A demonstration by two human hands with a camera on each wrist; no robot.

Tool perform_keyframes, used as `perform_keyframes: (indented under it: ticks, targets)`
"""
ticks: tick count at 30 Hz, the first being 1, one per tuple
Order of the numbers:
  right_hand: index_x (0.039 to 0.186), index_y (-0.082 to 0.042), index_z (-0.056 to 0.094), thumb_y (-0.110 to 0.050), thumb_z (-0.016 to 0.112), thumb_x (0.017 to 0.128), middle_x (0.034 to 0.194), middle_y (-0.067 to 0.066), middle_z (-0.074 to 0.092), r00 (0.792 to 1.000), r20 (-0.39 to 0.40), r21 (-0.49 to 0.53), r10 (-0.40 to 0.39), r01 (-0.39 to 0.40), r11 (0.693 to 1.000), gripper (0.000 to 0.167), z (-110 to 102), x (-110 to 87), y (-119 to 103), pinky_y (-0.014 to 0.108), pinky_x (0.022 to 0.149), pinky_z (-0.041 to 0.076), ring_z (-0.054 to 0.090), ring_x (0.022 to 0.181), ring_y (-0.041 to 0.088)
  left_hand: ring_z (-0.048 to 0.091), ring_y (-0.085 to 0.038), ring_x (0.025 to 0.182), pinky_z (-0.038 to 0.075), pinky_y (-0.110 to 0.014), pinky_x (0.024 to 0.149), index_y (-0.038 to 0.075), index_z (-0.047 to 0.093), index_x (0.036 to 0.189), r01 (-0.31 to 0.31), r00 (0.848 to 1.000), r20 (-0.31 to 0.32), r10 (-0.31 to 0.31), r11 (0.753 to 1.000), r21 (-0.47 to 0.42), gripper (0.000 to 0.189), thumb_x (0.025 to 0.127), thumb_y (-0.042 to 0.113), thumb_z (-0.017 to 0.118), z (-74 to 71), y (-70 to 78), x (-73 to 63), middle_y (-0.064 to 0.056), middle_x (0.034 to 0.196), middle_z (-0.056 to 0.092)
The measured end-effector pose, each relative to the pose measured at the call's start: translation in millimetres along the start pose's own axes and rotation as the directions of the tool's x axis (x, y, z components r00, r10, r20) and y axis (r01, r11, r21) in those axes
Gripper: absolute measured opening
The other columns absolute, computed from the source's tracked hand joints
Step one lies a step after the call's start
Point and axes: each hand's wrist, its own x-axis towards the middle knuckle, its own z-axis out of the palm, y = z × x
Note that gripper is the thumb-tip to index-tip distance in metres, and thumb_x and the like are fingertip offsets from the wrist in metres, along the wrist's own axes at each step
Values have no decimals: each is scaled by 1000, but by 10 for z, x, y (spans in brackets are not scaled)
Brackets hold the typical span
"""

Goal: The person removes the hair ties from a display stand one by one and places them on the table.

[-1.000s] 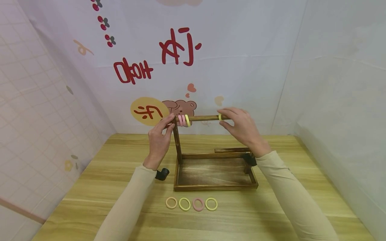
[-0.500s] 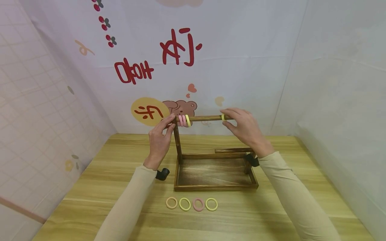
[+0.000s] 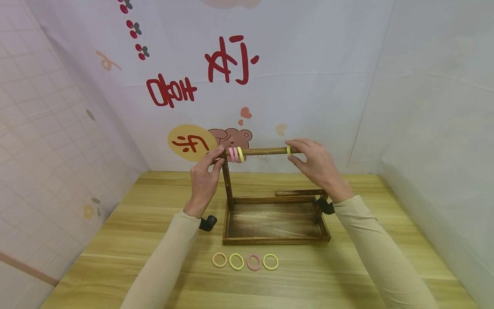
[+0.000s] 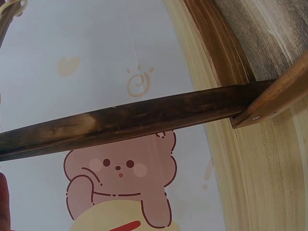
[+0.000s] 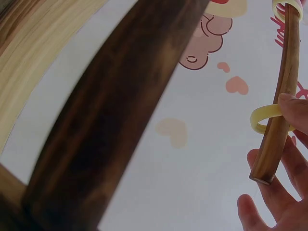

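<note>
In the head view my right hand [image 3: 313, 165] pinches a yellow ring [image 3: 288, 150] that encircles the upper wooden rod [image 3: 266, 151], close to the rod's free right end. The right wrist view shows thumb and fingers at this ring [image 5: 264, 111], with the rod's tip just below it. My left hand [image 3: 204, 182] grips the rod's left end at the top of the upright post [image 3: 227, 184]. Beside those fingers, a pink ring [image 3: 231, 155], another pink ring [image 3: 235, 155] and a yellow ring [image 3: 241, 154] hang on the rod. Only a sliver of finger [image 4: 4, 204] shows in the left wrist view.
The stand's wooden tray base [image 3: 275, 241] sits on the table, with a shorter, lower rod [image 3: 295, 193] at its back right. In front lie a peach ring [image 3: 213, 260], a yellow ring [image 3: 230, 261], a pink ring [image 3: 248, 262] and another yellow ring [image 3: 264, 262]. A printed backdrop [image 3: 308, 86] stands behind.
My right hand has slid the pinched yellow ring a little to the right along the upper rod, toward its free end. The left hand keeps its place.
</note>
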Motion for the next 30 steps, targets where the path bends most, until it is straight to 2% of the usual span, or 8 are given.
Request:
perform_keyframes:
  ticks: [4, 17, 30]
  targets:
    - [135, -4, 68, -5, 82, 89, 130, 16, 69, 1000, 3, -2, 6, -6, 1000, 48, -15, -8, 9, 59, 103, 46, 64, 119, 36, 75, -31, 101, 61, -41, 85, 0, 73, 126, 1, 1000, -3, -1, 1000, -1, 32, 94, 0, 73, 0, 3, 0, -12, 128, 72]
    - [135, -5, 67, -4, 81, 89, 130, 14, 69, 1000, -2, 5, -1, 1, 1000, 48, -63, -26, 33, 57, 98, 49, 66, 114, 35, 75, -31, 101, 61, -42, 85, 1, 73, 126, 12, 1000, 0, -12, 1000, 8, 32, 94, 1, 74, -8, 25, 2, -12, 128, 72]
    - [135, -4, 67, -5, 81, 90, 129, 14, 69, 1000, -8, 1, 7, -7, 1000, 48, -101, -50, 57, 58, 98, 49, 67, 110, 35, 75, -32, 102, 61, -43, 85, -1, 73, 125, 5, 1000, 1, -5, 1000, 9, 31, 94, -1, 74, -6, 16, 4, -13, 128, 72]
